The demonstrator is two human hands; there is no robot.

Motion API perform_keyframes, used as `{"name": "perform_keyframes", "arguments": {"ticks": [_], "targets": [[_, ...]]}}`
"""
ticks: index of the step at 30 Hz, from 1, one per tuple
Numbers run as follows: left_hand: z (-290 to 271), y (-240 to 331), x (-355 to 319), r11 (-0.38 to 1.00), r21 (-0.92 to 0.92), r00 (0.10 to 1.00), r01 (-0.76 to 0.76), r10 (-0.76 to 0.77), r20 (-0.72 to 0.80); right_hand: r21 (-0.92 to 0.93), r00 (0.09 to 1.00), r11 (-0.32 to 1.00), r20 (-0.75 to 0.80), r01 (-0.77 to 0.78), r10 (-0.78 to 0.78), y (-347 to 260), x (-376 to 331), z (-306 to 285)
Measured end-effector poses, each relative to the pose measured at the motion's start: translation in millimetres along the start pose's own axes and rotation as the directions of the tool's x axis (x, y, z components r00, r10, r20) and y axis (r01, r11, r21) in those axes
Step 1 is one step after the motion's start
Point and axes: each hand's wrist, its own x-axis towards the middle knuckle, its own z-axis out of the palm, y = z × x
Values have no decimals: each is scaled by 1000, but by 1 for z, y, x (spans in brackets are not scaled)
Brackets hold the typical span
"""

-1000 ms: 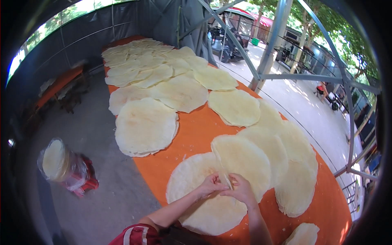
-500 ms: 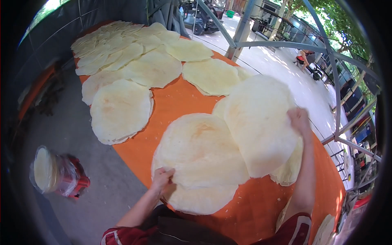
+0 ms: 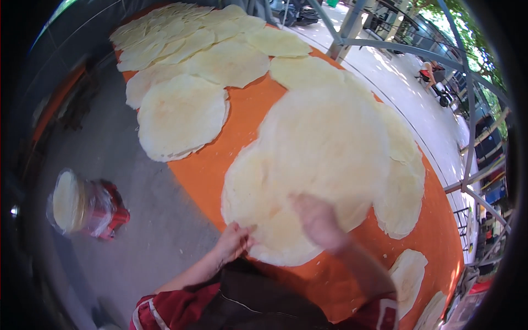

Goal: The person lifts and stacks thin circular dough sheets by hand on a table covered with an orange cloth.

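Observation:
Several large, thin, pale round flatbreads overlap in front of me on an orange-covered table [image 3: 242,124]. The broad top flatbread [image 3: 330,137] lies across the others and is slightly blurred. At the near left edge of the pile, my left hand [image 3: 234,242] is closed, fingertips pinching the rim of a lower flatbread [image 3: 245,190]. My right hand [image 3: 319,223] is over the near part of the pile, by the top flatbread's near edge. Motion smears its fingers, so whether they grip the bread does not show.
A stack of flatbreads [image 3: 181,118] sits at the table's left edge, with many overlapping ones [image 3: 165,38] behind. More lie at the right [image 3: 401,192] and near right [image 3: 410,275]. A plastic-wrapped tub on a red base [image 3: 82,203] stands left; metal frame bars [image 3: 467,126] rise at right.
My right hand has moved from the far right edge of a raised flatbread leftward and nearer to me. That flatbread now covers more of the pile. My left hand stays at the near left rim.

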Motion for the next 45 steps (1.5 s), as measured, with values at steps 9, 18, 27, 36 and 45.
{"name": "perform_keyframes", "arguments": {"ticks": [9,18,27,36,45], "targets": [[5,43,-1,796,604,999,-44,36,25,172,984,974,132,-145,123,-66,-59,72],[9,24,16,-698,698,863,-160,245,442,-182,717,697,-259,-694,647,110,-135,64],[40,17,17,-684,681,878,-263,123,463,-365,513,443,-121,-819,850,265,-243,12],[180,-34,72,767,633,841,-104,-272,469,657,843,566,213,-497,493,89,-167,-95],[209,-69,90,890,455,613,-33,-342,713,794,629,425,-70,-435,774,31,-191,13]]}}
